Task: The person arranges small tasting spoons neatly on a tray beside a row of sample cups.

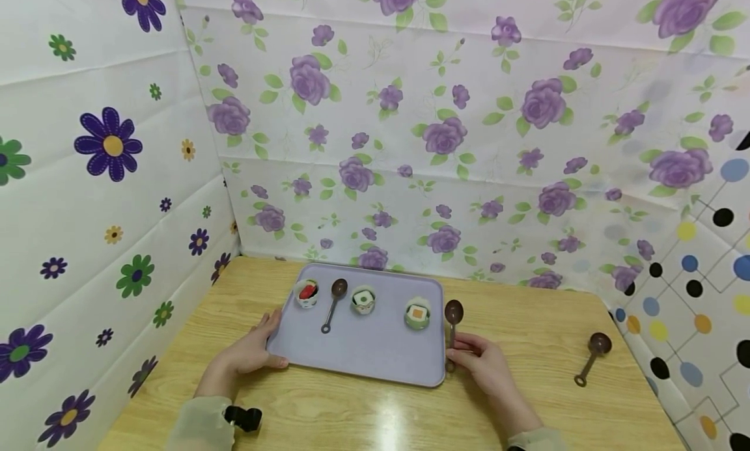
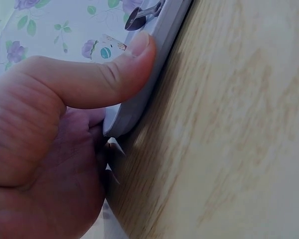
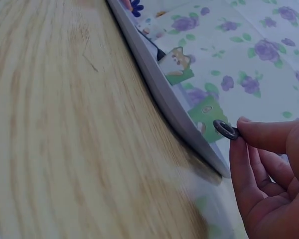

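Note:
On the wooden table lies a lilac tray [image 1: 363,347]. My left hand [image 1: 249,350] grips its front left corner; the thumb [image 2: 134,52] lies against the front rim and the fingers go round the left side. Just beyond the tray's right edge, my right hand [image 1: 483,363] pinches a brown spoon [image 1: 454,312] by its handle, bowl pointing away from me. The handle's ring end [image 3: 224,130] sticks out past the fingertips. In the tray sit a small cup with a red topping [image 1: 307,293], a white-topped cup [image 1: 363,300] and a green cup with an orange square [image 1: 417,314].
A second brown spoon [image 1: 338,289] lies in the tray between the red-topped and white-topped cups. Another spoon [image 1: 599,344] lies on the table [image 1: 527,327] at the far right. Flower-patterned sheets [image 1: 381,145] enclose the back and left, and a dotted sheet stands on the right.

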Demonstrator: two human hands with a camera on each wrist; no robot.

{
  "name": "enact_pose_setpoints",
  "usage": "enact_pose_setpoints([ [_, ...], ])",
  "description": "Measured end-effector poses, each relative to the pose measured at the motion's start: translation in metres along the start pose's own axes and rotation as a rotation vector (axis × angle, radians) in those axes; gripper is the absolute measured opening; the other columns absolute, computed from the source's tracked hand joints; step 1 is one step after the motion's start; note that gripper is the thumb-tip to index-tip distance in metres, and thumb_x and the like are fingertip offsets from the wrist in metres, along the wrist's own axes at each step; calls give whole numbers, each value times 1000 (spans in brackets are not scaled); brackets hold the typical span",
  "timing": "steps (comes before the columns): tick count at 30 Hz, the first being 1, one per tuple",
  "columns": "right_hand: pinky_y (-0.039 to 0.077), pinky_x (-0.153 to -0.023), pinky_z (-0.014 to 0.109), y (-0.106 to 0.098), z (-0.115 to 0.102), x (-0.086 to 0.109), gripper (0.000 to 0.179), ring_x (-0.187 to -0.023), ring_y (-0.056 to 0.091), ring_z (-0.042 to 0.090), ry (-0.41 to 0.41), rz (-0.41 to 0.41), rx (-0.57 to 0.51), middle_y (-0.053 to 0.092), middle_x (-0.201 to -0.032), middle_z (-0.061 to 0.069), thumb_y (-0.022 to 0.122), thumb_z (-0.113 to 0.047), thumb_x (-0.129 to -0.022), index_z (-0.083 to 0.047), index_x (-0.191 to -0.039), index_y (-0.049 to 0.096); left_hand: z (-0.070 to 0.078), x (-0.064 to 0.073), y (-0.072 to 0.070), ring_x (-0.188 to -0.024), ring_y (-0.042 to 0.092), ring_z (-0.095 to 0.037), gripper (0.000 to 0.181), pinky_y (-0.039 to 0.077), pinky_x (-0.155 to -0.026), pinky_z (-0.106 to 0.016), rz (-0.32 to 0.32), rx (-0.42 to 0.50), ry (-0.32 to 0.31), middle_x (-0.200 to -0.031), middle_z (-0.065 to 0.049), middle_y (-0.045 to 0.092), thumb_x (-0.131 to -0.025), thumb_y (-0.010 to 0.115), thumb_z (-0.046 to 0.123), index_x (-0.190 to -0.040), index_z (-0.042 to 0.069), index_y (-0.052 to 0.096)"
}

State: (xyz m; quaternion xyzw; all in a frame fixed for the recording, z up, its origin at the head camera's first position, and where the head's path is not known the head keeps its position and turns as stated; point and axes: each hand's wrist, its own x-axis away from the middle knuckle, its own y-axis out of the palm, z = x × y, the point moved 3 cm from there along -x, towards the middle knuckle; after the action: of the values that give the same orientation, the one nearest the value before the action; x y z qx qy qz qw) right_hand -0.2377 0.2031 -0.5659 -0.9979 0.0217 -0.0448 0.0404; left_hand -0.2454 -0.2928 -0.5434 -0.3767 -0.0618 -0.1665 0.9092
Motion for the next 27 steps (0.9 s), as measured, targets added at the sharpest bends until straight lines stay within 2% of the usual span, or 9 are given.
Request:
enact_pose_setpoints([
  [12,63,-78,28,27,-3,-1,44,-95,73,21,10,-45,-27,73,-111,18,82,6,-89,12,-130,67,-1,0,1,-158,-7,-56,126,0,-122,-75,4,8,-8,-174,-30,0,-83,93,30,-170,-1,6],
  [27,62,-79,25,58,-9,1,44,-94,72,16,-21,-123,-32,75,-108,15,82,4,-88,13,-129,68,2,1,1,-158,-6,-55,125,0,-122,-75,7,11,-4,-174,-31,0,-83,93,27,-169,-3,7],
])
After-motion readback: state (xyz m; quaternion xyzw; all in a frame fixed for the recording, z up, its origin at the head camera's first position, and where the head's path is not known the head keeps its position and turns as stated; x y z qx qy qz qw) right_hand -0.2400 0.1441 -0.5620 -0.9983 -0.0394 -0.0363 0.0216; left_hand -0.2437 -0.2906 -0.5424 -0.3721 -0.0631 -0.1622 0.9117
